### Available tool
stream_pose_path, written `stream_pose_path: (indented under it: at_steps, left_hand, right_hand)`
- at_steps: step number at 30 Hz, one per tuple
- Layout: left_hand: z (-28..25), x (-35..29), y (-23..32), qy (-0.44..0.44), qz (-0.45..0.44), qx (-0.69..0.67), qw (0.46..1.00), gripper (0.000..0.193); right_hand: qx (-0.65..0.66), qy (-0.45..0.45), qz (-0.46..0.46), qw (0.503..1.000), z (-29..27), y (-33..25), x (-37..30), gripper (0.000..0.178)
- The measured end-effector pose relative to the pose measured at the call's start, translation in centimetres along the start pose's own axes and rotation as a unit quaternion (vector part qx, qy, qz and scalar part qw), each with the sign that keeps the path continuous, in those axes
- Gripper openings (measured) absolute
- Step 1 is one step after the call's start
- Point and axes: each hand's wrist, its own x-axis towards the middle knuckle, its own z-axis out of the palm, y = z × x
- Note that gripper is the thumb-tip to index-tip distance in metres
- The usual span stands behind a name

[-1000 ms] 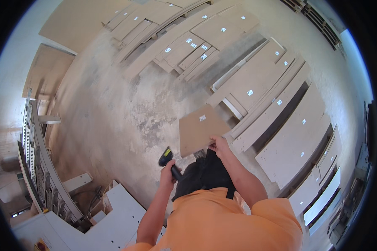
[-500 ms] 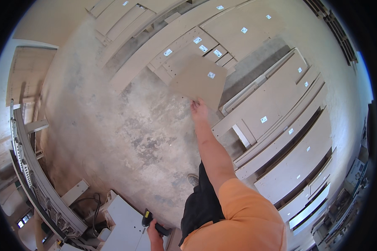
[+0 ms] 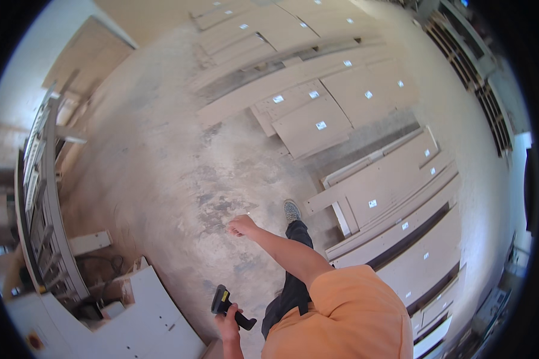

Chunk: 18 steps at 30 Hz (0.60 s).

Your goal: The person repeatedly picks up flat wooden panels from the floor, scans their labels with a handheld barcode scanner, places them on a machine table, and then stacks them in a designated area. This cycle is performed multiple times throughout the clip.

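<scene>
My left hand [image 3: 227,323] is wrapped around the handle of a black handheld barcode scanner [image 3: 223,299] with a yellow label, low in the view. My right hand [image 3: 241,226] hangs over the bare concrete, its fingers curled in and nothing visible in them. Beyond it, a beige board [image 3: 308,133] with a white label lies on top of other boards. The right hand is apart from that board. One shoe of mine [image 3: 291,209] stands near the boards' edge.
Rows of labelled panels [image 3: 395,173] cover the floor to the right and far side. At the left are a white machine cabinet [image 3: 156,317] and a curved metal conveyor frame [image 3: 54,233]. Wooden pallets [image 3: 461,66] lean at the far right wall. Concrete floor [image 3: 156,167] spreads between.
My right hand has let go of the beige board, which now lies on the stack, and has drawn back toward me. The left hand still holds the scanner; the view has shifted.
</scene>
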Motion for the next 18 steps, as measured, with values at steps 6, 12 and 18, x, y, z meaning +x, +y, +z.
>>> stream_pose_path:
  at_steps: [6, 12, 18]
  left_hand:
    - [-9.1, -9.5, -18.6, 0.057, -0.002, -0.175, 0.983, 0.027]
    - [-18.1, -21.3, -30.8, 0.212, -0.014, -0.387, 0.897, 0.029]
    - [-25.5, -25.9, -40.3, 0.331, -0.253, -0.204, 0.886, 0.051]
  right_hand:
    - [-0.054, 0.021, -0.06, 0.997, 9.6, 14.8, -8.0, 0.023]
    - [-0.42, -0.243, 0.017, 0.874, 24.1, 37.9, -24.4, 0.023]
    - [-0.393, -0.727, 0.341, 0.447, 32.1, 53.2, -48.3, 0.024]
